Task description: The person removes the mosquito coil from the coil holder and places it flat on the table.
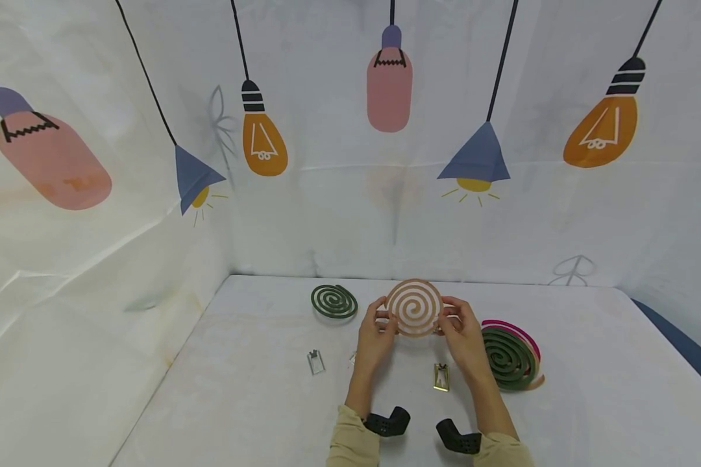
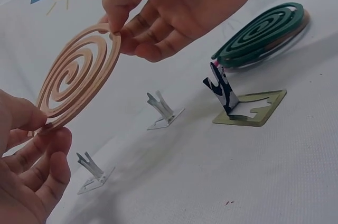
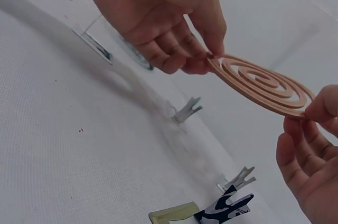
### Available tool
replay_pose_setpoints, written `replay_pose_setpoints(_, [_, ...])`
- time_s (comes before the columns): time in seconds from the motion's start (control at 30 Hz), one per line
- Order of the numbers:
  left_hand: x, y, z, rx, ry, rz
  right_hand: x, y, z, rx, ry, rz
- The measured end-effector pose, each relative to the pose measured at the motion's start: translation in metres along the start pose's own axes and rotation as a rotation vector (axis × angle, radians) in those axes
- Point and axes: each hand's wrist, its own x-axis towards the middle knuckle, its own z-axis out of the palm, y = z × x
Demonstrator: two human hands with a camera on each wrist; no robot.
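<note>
A white table (image 1: 257, 402) spreads before the onlooker. At right lies a stack of spiral coils (image 1: 507, 358), green uppermost, magenta and tan edges showing beneath. The left hand (image 1: 376, 337) and the right hand (image 1: 460, 331) each pinch, thumb against fingers, opposite edges of a tan coil (image 1: 414, 308), raised above the table's far middle. A single green coil (image 1: 334, 302) rests farther left, apart from both hands. Smallest are the pronged metal pieces: a gold stand (image 2: 224, 97) near, and silver stands (image 2: 161, 108) leftward. Progress, as judged here: the tan coil is lifted; its setting-down remains. No visible stand carries a coil.
</note>
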Motion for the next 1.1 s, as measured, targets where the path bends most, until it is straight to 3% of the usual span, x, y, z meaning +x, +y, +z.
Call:
replay_pose_setpoints(0.27, [-0.011, 0.029, -0.01, -0.086, -0.055, -0.004, 0.001, 0.0, -0.005, 0.014, -0.023, -0.008])
replay_pose_setpoints(0.67, [-0.01, 0.028, -0.009, -0.12, -0.065, -0.002, 0.0, -0.003, -0.015, 0.017, -0.101, -0.009])
replay_pose_setpoints(1.1, [-0.012, 0.029, -0.004, -0.109, -0.151, -0.018, -0.001, -0.01, -0.026, 0.111, -0.234, -0.13])
